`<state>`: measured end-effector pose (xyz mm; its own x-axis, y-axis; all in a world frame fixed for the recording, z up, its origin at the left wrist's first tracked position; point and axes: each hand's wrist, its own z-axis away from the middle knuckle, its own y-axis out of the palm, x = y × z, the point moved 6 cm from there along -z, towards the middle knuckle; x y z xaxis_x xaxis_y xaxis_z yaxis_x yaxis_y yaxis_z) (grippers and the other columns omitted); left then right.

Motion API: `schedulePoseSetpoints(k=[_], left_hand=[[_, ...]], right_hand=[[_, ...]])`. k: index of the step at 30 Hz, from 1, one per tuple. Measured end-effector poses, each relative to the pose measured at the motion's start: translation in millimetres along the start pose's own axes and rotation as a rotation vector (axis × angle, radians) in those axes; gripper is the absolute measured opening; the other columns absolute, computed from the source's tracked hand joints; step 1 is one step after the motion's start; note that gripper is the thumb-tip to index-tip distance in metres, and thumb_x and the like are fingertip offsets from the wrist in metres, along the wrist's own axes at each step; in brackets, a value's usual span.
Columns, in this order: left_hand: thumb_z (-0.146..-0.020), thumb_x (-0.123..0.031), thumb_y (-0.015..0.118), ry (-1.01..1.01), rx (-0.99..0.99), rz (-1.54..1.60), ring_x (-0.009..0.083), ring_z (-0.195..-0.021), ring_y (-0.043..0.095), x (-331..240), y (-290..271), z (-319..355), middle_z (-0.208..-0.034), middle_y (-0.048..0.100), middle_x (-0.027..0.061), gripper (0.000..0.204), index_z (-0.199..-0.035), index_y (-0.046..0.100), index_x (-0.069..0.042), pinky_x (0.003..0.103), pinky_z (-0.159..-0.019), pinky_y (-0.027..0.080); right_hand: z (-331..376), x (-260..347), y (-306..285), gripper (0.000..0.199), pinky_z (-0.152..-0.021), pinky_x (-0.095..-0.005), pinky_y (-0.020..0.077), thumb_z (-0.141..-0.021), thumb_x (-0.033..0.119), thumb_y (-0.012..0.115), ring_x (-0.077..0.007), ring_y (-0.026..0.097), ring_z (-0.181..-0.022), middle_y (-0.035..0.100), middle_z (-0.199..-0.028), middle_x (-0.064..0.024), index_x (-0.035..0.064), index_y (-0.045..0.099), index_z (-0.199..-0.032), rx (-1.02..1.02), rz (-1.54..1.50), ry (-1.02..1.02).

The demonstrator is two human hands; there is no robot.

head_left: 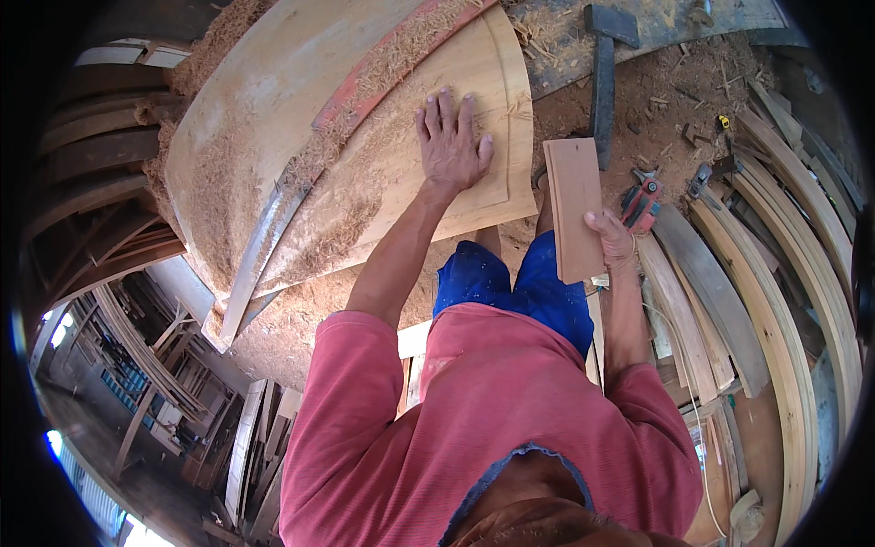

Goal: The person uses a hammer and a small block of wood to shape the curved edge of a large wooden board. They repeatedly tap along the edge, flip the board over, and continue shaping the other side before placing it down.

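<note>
My left hand (451, 150) lies flat with its fingers spread on a pale plywood sheet (521, 137), and holds nothing. In my right hand (612, 239) is a short, flat wooden board (574, 205), gripped by its right edge near the lower end. The board is reddish-brown and stands almost upright in the picture, just right of the plywood's edge. A long strip, red at its far part (365, 100) and bare metal at its near end (260, 251), crosses the sheet left of my left hand. Wood shavings partly cover it.
Beyond the board stands a dark T-shaped piece (602, 82). A red power tool (642, 202) rests on the right, beside several curved timbers (766, 255). Stacked curved wood pieces (100, 173) fill the left side. Shavings and sawdust (656, 100) cover the ground.
</note>
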<state>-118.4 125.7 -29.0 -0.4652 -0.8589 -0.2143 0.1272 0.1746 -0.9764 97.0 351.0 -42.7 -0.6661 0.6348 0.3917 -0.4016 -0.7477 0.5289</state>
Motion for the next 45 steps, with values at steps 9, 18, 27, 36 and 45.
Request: schedulePoseSetpoints(k=[9,18,27,36,45], left_hand=[[-0.09,-0.045,0.052,-0.001,0.01,0.023,0.0488,-0.147,0.019,0,0,-1,-0.157,0.026,0.0307,0.075,-0.151,0.037,-0.005,0.06,-0.12,0.009],[-0.089,-0.045,0.051,0.002,-0.013,-0.003,0.0489,-0.146,0.02,2,6,0,-0.156,0.027,0.0315,0.074,-0.15,0.039,-0.005,0.06,-0.12,0.009],[-0.088,-0.046,0.053,-0.011,-0.043,0.027,0.0504,-0.145,0.022,4,5,1,-0.155,0.028,0.0314,0.075,-0.15,0.039,-0.005,0.062,-0.119,0.01],[-0.089,-0.047,0.051,-0.042,-0.019,0.074,0.0496,-0.146,0.019,8,9,2,-0.157,0.025,0.0301,0.074,-0.15,0.038,-0.008,0.063,-0.12,0.008],[-0.087,-0.046,0.053,-0.058,-0.006,0.102,0.0497,-0.145,0.019,8,6,1,-0.156,0.026,0.0286,0.076,-0.15,0.038,-0.006,0.064,-0.119,0.009]], right_hand=[[-72,6,-2,0.068,-0.091,-0.0317,0.0522,-0.084,0.033,0.081,-0.0167,0.063,-0.106,0.066,-0.121,-0.0105,-0.0049,0.055,-0.134,-0.093,0.031,-0.23],[-91,42,1,0.06,-0.096,-0.0339,0.0512,-0.092,0.03,0.076,-0.0183,0.062,-0.111,0.064,-0.124,-0.0088,-0.0033,0.053,-0.136,-0.109,-0.1,-0.449],[-118,53,17,0.064,-0.096,-0.0339,0.0508,-0.09,0.036,0.078,-0.0186,0.062,-0.111,0.063,-0.125,-0.0082,-0.0015,0.053,-0.136,-0.087,-0.03,-0.383],[-144,61,5,0.055,-0.097,-0.0354,0.0502,-0.095,0.031,0.072,-0.02,0.063,-0.112,0.065,-0.123,-0.0085,-0.0016,0.054,-0.135,-0.082,-0.126,-0.424],[-145,66,2,0.052,-0.098,-0.034,0.0487,-0.096,0.031,0.071,-0.0185,0.062,-0.113,0.064,-0.124,-0.0079,-0.0022,0.056,-0.133,-0.231,0.057,-0.442]])
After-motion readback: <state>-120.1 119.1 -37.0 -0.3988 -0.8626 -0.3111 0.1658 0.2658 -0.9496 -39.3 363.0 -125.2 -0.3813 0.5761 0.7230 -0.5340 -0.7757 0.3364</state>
